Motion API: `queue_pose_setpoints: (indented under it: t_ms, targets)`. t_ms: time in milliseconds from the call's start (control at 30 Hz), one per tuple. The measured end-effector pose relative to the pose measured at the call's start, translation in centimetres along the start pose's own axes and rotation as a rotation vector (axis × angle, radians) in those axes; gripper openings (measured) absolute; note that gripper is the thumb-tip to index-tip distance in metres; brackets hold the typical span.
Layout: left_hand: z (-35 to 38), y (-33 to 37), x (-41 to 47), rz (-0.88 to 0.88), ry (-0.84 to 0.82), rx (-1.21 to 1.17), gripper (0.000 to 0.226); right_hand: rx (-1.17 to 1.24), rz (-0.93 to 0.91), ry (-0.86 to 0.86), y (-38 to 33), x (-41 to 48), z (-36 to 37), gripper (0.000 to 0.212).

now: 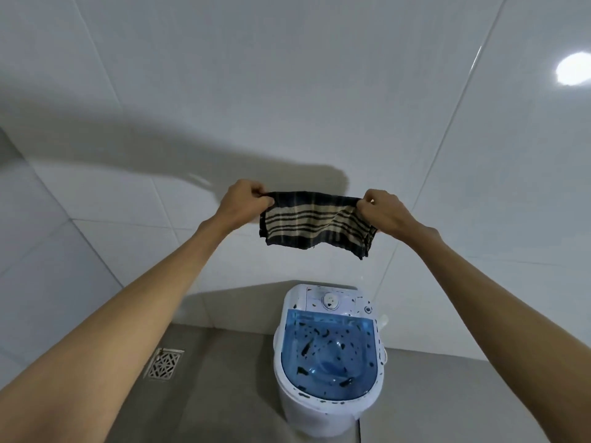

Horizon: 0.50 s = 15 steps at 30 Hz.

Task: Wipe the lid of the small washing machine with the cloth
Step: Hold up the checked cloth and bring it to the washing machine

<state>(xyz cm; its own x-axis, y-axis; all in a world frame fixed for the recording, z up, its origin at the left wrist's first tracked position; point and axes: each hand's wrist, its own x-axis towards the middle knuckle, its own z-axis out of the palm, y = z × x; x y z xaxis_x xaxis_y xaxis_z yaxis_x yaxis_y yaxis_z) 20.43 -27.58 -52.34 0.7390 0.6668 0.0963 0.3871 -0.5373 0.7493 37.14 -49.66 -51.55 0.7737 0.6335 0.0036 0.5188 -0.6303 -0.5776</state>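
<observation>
White glossy tiled wall (287, 75) fills background. Grey floor (224, 378) below. Small white plastic washing machine (329, 407) stands against wall; translucent blue lid (327, 353) shut, spattered with dark flecks. No writing readable on control panel. Dark-and-beige striped cloth (315, 223) stretched in air, well above lid. Left hand (244, 201) pinches left corner, right hand (382, 211) pinches right corner, fingers curled tight. Square metal floor drain (163, 363) left of machine.

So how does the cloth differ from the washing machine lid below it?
The cloth is soft, opaque and striped dark and beige; the lid is hard, see-through blue plastic. The cloth is held up in the air, stretched between the left hand and the right hand; the lid lies closed on the washing machine. The lid is spattered with dark flecks; the cloth shows no such flecks.
</observation>
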Motion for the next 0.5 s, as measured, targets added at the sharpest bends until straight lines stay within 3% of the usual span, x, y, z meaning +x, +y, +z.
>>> queue_pose_setpoints:
  t_ms: [167,267,500]
  targets:
    - [5.3,-4.7,-1.3,0.081,0.067,-0.027,0.012,0.001,-0.058,0.132,4.5,-0.9,5.3,0.033]
    - [7.1,-6.3,-2.1,0.108,0.099,-0.018,0.022,0.015,-0.073,0.181,6.4,-2.2,7.3,0.034]
    - [7.5,-5.3,-6.9,0.174,0.153,-0.034,0.008,0.035,-0.121,0.271,7.3,-7.4,7.1,0.036]
